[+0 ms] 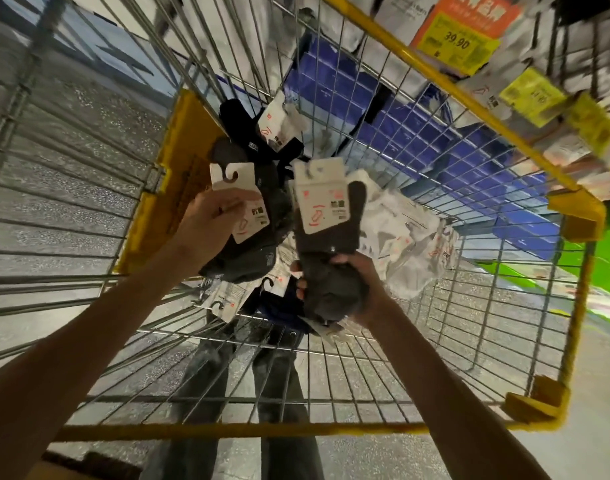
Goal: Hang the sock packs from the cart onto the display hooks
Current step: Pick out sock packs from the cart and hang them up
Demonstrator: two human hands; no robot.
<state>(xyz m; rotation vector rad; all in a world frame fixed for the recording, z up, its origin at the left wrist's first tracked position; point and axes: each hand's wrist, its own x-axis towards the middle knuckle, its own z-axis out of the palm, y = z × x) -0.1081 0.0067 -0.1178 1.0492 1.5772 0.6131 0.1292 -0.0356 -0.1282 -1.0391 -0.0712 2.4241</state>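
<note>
A: Which step is in hand?

B: The pick-up, it is judged. Two packs are held above the wire cart (227, 432), and neither is hung yet. A dark sock pack (251, 258) is pinched by its white header card (239, 209) in the left hand (210, 225). A grey sock pack (326, 244) is clasped round its lower end by the right hand (360, 287), with the fingers curled tight on the fabric.

A: What is called for next?

B: The packs must be carried toward the upper right, where an orange price sign (464, 27) is seen. The display hooks are too blurred to be made out. Each card's cut-out would need to be turned toward a prong. White sock packs (400, 244) lie in the cart.
</note>
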